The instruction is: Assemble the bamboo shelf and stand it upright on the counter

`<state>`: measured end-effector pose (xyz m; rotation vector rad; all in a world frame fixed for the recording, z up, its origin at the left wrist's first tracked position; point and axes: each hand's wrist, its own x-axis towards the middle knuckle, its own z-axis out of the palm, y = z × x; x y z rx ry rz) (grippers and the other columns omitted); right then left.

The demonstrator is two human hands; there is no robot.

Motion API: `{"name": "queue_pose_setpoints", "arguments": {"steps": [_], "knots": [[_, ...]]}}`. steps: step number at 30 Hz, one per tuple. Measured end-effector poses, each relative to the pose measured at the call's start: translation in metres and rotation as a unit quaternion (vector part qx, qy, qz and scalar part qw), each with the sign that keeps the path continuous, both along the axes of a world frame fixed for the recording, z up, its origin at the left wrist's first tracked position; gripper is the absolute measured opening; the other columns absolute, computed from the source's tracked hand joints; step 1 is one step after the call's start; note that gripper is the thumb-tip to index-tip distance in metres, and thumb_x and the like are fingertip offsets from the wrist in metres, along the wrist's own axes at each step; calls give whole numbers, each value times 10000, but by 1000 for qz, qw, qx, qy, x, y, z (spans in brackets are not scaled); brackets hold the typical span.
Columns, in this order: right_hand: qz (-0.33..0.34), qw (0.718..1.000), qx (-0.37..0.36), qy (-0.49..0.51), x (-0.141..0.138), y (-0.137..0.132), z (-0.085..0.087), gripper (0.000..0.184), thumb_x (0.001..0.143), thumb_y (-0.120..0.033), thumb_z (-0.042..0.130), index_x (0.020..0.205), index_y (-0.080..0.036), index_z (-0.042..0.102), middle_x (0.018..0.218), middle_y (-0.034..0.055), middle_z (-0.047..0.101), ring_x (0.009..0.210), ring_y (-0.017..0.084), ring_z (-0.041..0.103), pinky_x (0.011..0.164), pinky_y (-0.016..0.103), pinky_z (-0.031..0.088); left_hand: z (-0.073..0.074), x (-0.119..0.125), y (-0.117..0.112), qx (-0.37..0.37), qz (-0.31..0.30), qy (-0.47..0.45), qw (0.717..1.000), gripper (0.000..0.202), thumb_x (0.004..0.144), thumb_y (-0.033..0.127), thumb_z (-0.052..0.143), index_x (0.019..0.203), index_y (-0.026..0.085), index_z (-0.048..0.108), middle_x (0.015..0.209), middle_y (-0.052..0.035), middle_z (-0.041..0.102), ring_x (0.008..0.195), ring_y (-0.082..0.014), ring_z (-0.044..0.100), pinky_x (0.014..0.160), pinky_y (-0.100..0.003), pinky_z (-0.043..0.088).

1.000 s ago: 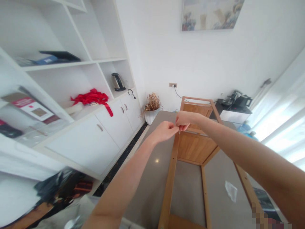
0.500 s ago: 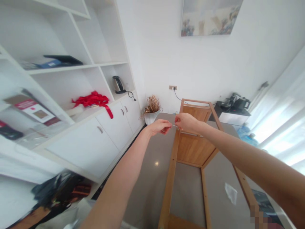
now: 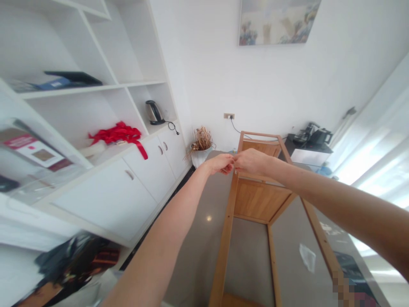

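My left hand (image 3: 221,163) and my right hand (image 3: 251,162) meet fingertip to fingertip above the far part of a wooden frame (image 3: 228,217). Both are closed in a pinch. A tiny pale bit shows just under the right fingers; the fingers hide the rest, and its kind cannot be made out. The frame has long side rails and a slatted wood panel (image 3: 255,198). It rests on a grey tabletop (image 3: 204,238), its left rail running away from me beneath the hands.
A small clear plastic bag (image 3: 307,257) lies on the table's right part. White shelving (image 3: 96,183) along the left holds a red ribbon (image 3: 118,134) and a kettle (image 3: 154,113). A dried plant (image 3: 202,140) stands beyond the table; a black-topped stand (image 3: 311,149) with appliances is at the far right.
My hands have come together, closing the small gap where a thin pale item showed between the fingertips. The view has shifted slightly to the right.
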<state>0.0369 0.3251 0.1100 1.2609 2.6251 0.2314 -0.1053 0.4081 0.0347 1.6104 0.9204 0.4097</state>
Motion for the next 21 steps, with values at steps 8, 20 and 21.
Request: {"name": "queue_pose_setpoints", "arguments": {"steps": [8, 20, 21], "knots": [[-266, 930, -226, 112, -20, 7, -3, 206, 757, -195, 487, 633, -105, 625, 587, 67, 610, 485, 118, 553, 505, 227, 431, 11, -32, -56, 201, 39, 81, 975, 252, 772, 378, 508, 678, 157, 582, 544, 19, 526, 492, -100, 454, 467, -218, 304], [-311, 893, -262, 190, -14, 15, -14, 246, 785, -218, 444, 575, -143, 546, 517, 7, 535, 398, 75, 441, 443, 213, 382, 8, -42, -66, 194, -34, 63, 978, 319, 789, 435, 517, 649, 157, 583, 549, 16, 514, 526, -105, 464, 512, -224, 328], [-311, 900, -242, 186, -14, 15, -15, 260, 800, -247, 444, 604, -136, 574, 552, 32, 569, 436, 95, 488, 472, 225, 405, 6, -45, -59, 151, -30, 34, 988, 315, 789, 440, 522, 676, 153, 588, 559, 15, 519, 530, -103, 474, 527, -223, 350]]}}
